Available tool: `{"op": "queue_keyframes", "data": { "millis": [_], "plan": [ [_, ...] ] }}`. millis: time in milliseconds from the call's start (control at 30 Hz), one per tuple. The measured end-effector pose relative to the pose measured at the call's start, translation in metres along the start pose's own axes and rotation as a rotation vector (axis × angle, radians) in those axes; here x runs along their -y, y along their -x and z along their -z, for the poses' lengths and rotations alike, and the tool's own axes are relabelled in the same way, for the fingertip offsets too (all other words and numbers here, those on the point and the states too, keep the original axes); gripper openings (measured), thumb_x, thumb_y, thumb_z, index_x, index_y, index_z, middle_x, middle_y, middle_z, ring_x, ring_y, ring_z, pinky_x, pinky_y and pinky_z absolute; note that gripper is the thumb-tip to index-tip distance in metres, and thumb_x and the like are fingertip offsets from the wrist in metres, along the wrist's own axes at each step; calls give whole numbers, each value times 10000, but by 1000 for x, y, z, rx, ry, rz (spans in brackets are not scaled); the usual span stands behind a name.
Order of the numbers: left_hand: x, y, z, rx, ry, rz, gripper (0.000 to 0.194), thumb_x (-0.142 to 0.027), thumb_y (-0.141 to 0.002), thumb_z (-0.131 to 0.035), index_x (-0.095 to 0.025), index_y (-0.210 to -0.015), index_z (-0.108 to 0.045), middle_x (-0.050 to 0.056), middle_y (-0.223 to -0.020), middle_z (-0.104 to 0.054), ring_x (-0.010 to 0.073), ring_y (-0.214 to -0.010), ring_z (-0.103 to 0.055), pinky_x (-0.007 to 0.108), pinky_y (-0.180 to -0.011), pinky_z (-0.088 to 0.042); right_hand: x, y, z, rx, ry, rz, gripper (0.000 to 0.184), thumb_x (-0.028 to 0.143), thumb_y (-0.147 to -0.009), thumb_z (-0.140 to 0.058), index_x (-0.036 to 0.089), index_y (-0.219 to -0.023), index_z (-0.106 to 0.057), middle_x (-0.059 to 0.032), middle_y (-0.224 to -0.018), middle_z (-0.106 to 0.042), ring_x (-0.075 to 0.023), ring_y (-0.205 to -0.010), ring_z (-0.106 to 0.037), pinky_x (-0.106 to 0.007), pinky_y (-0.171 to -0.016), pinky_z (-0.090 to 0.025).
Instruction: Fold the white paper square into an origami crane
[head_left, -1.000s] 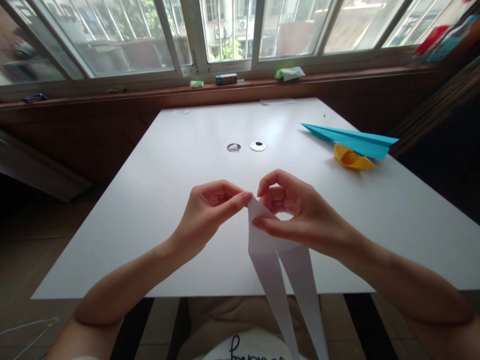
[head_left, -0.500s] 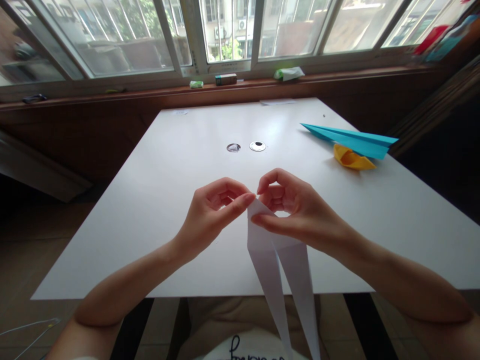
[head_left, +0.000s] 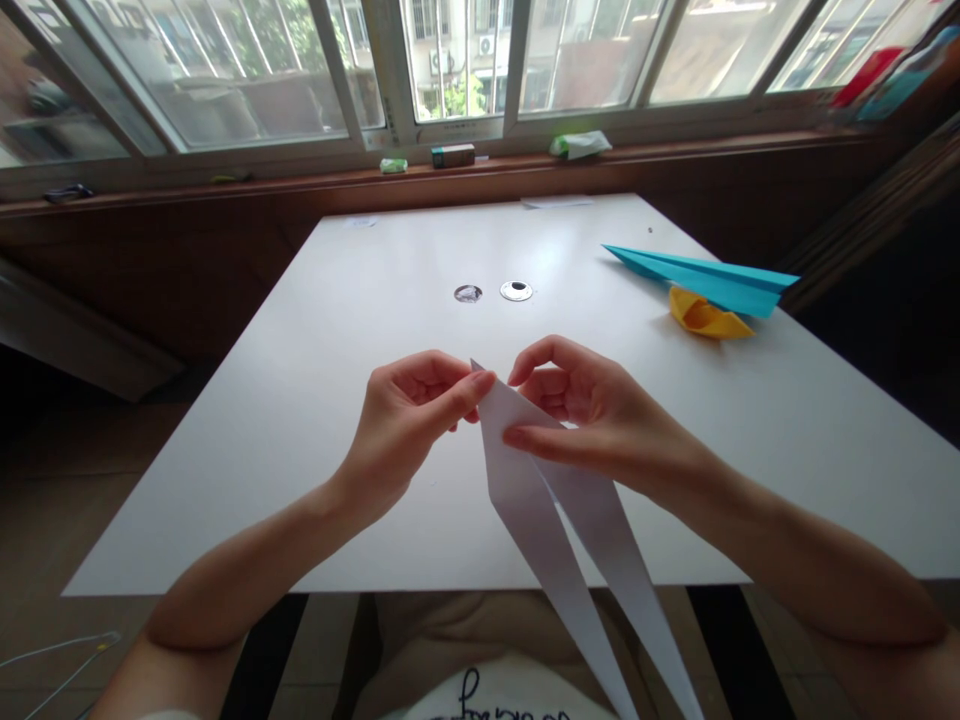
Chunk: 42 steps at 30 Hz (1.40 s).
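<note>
A folded white paper (head_left: 517, 465) hangs between my hands over the near part of the table. Its top ends in a sharp point, and two long tapering strips run down past the table's front edge. My left hand (head_left: 409, 410) pinches the paper just below that point, thumb in front. My right hand (head_left: 585, 400) is closed on the right side of the paper, its thumb lying across the front face and its index finger curled above. What its other fingers touch behind the paper is partly hidden.
On the white table (head_left: 300, 440) lie two round stickers, one silvery (head_left: 468, 294) and one eye-like (head_left: 516, 291). A blue paper plane (head_left: 705, 280) and a yellow paper boat (head_left: 709, 316) rest at the right. Small packets (head_left: 581, 146) line the windowsill (head_left: 300, 188) behind.
The paper's tip has swung up and left with my left hand, now showing above the thumb. Its lower strips have swung to the right. My right hand stays nearly in place.
</note>
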<state>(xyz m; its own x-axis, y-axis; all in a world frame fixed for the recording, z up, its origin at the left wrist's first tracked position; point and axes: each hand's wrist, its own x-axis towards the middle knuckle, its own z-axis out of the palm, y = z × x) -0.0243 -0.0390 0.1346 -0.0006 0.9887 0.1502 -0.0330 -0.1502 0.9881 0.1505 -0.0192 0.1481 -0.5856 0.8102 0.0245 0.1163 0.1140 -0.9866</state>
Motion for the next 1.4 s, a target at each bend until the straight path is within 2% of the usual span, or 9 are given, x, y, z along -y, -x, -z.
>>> {"op": "queue_keyframes", "data": {
  "millis": [300,500,667,900,1067,1200,1400],
  "plan": [
    [-1,1,0,-29,35,-35,153,-278,-706,-699,-172,-622,-625,-25,-576,-595,69,-524,-518,188,-473,-393,-2,-1,1,8,19,-7,260,190,-700,-670,214,-856,-464,36,-671,-602,-135,-664,-610,-213,-520,-450],
    [0,-2,0,5,63,-38,88,-227,-718,-693,-182,-656,-650,-31,-592,-602,60,-540,-523,172,-484,-394,-2,0,0,-12,13,0,261,203,-704,-673,225,-853,-459,42,-662,-600,-151,-687,-629,-222,-528,-470],
    [2,-3,1,57,38,-2,113,-239,-733,-681,-175,-643,-655,-27,-578,-600,56,-543,-527,160,-493,-400,-2,0,-1,-52,33,8,272,208,-698,-679,226,-849,-453,35,-678,-612,-164,-712,-643,-242,-557,-500],
    [2,0,1,4,-15,-66,109,-232,-698,-712,-170,-637,-647,-34,-562,-590,52,-514,-507,154,-486,-412,-2,0,-1,-68,39,10,266,204,-691,-684,222,-827,-455,25,-706,-627,-166,-716,-646,-237,-543,-502],
    [4,-2,1,52,-10,-19,96,-249,-721,-693,-175,-667,-663,-26,-592,-612,53,-542,-528,150,-505,-422,-4,-3,0,-61,-48,3,267,183,-689,-680,219,-816,-448,37,-666,-612,-163,-691,-648,-236,-531,-497],
    [5,-3,2,92,-9,19,104,-260,-730,-684,-177,-668,-669,-22,-604,-618,53,-550,-533,147,-508,-422,-5,-6,0,-116,-89,16,303,184,-675,-696,222,-827,-438,45,-667,-608,-159,-670,-650,-243,-534,-504],
    [5,-4,2,82,2,17,87,-252,-701,-713,-184,-666,-672,-27,-601,-617,50,-546,-529,146,-511,-425,-4,-6,-1,-139,-106,33,318,210,-669,-710,224,-830,-436,41,-676,-615,-160,-679,-655,-246,-537,-510]
  ]
}}
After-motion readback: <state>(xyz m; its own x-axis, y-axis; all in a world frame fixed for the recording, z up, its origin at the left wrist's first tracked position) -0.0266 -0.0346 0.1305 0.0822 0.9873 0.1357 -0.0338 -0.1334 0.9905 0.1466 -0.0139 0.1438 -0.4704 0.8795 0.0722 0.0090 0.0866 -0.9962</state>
